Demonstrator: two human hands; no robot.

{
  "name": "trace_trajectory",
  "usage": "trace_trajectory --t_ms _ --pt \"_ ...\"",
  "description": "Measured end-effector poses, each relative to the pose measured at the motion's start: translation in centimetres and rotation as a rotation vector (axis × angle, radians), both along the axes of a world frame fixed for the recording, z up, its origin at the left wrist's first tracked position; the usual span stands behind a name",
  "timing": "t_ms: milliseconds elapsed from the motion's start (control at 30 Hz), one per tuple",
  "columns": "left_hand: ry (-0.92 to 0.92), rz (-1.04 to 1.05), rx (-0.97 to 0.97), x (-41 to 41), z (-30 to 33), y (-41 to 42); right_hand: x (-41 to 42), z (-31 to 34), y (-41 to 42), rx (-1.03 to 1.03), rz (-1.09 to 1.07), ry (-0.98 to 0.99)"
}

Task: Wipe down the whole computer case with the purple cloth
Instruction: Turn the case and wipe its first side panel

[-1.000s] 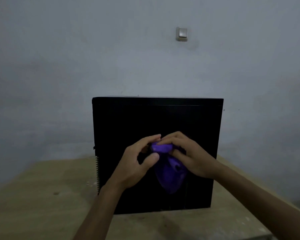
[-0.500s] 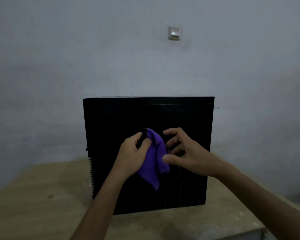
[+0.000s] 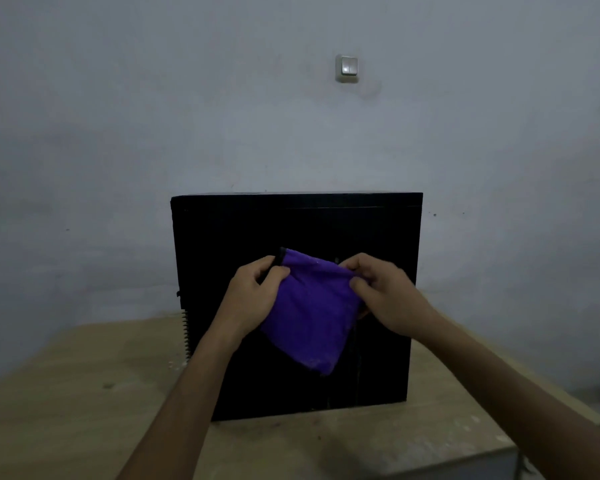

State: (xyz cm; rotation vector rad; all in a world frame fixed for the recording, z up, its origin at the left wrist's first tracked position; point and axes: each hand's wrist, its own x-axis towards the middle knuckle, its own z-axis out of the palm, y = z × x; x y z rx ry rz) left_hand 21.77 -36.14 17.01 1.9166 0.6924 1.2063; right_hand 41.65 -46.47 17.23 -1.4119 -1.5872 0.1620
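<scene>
While the purple cloth [image 3: 311, 310] hangs spread in front of the near panel of the computer case [image 3: 297, 237], the left hand [image 3: 253, 296] and right hand [image 3: 383, 292] each pinch a top corner. The case stands upright on the wooden table [image 3: 66, 393]. Wiping appears not yet started; every panel remains.

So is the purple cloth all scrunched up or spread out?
Spread out. The soft purple cloth hangs flat, its top edge stretched between the left hand and right hand.
</scene>
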Motion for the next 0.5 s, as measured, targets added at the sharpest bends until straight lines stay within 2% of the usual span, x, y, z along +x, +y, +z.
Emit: trace_trajectory --t_ms 133,267,500 --pt "-0.012 -0.025 0.027 -0.1 0.4 0.5 0.5 1.6 0.0 0.097 -0.069 -0.082" --pt "-0.046 -0.052 0.07 0.2 1.1 0.2 0.6 2.5 0.8 0.173 -0.122 -0.057" --pt "0.026 -0.12 0.098 0.8 2.6 0.1 0.9 4.0 2.7 0.233 -0.143 -0.111"
